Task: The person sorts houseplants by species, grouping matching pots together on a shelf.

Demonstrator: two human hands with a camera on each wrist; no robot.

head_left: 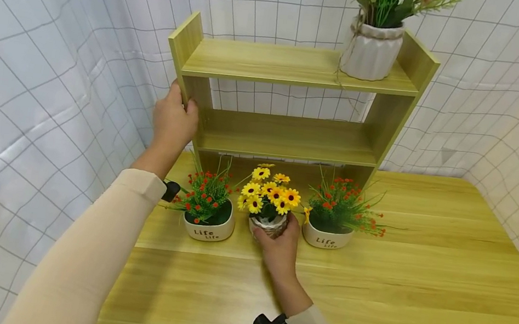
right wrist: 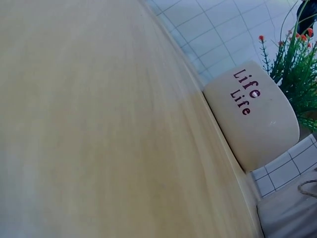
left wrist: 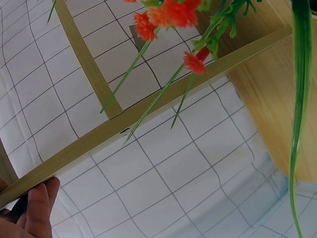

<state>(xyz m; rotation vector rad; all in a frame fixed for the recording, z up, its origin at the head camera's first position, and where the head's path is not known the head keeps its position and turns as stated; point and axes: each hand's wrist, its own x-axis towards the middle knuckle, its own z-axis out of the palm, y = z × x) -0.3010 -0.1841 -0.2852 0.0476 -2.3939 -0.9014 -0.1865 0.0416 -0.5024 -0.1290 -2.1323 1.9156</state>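
Observation:
My left hand (head_left: 174,119) grips the left side panel of a small wooden shelf (head_left: 288,133); the left wrist view shows its fingers (left wrist: 39,206) curled at the panel's edge. In front of the shelf, my right hand (head_left: 283,251) holds a small round pot of yellow artificial flowers (head_left: 271,194), thumb on one side and fingers on the other. To its left is a white oval "Life" planter (head_left: 207,230) of red flowers, and a matching planter (head_left: 326,239) is on the right. The right wrist view shows one "Life" planter (right wrist: 252,119) and the edge of a whitish pot (right wrist: 290,210) with twine.
A white fluted vase (head_left: 371,53) of mixed flowers, tied with twine, stands on the right of the shelf's top board. Everything is on a wooden table (head_left: 420,295). White grid-patterned curtains (head_left: 24,96) hang behind and at both sides.

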